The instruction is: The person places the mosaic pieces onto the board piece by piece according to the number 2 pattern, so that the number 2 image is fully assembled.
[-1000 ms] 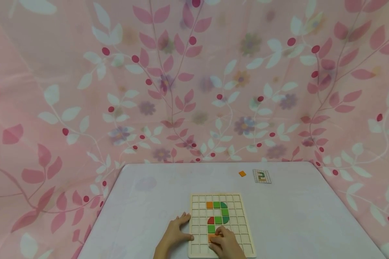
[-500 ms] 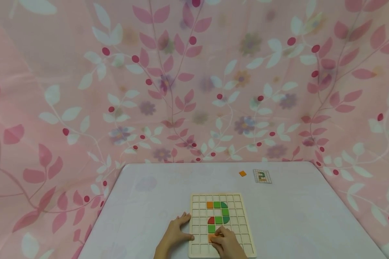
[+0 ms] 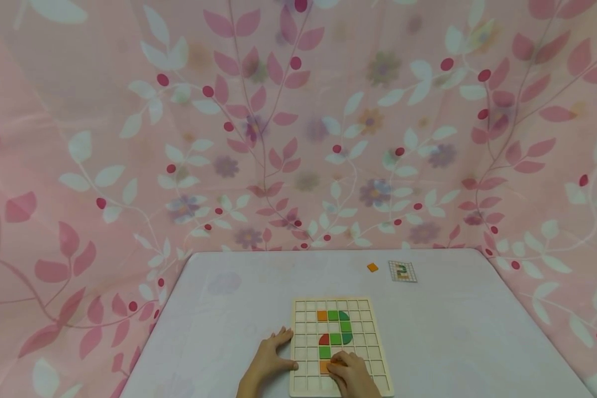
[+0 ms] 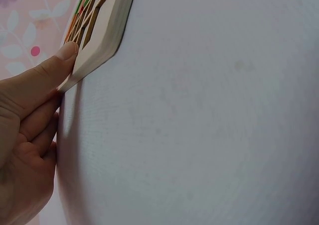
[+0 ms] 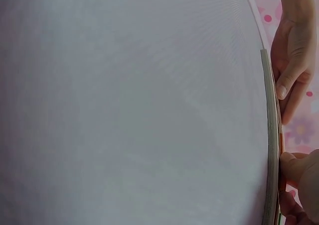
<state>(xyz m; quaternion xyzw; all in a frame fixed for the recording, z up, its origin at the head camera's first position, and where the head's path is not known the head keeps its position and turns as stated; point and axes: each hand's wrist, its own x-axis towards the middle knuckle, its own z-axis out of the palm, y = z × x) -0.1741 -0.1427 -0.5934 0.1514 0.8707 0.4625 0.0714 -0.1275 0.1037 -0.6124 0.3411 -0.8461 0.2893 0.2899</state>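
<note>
My left hand (image 3: 270, 356) lies at the left side of a pale wooden grid board (image 3: 305, 382). Its thumb presses on the rim, with the fingers stretched along the edge. With my right hand (image 3: 353, 373) I pinch an orange tile low on the board; the fingertips mostly hide it. Just left of them an orange square tile (image 3: 324, 367) fills a cell. Above lie a green square (image 3: 325, 352), a red quarter-round tile (image 3: 324, 339), several green tiles (image 3: 345, 326) and an orange square (image 3: 321, 315), set in a curving row.
Beyond the board, a loose orange tile (image 3: 372, 267) lies on the white table (image 3: 229, 315). To its right is a small pattern card (image 3: 402, 271) printed with a grid and a similar coloured figure. Pink floral cloth (image 3: 298, 182) hangs behind and at both sides.
My right hand has shifted slightly to the right over the lower cells, and more of the orange square beside its fingertips shows. The left hand and the board have stayed in place.
</note>
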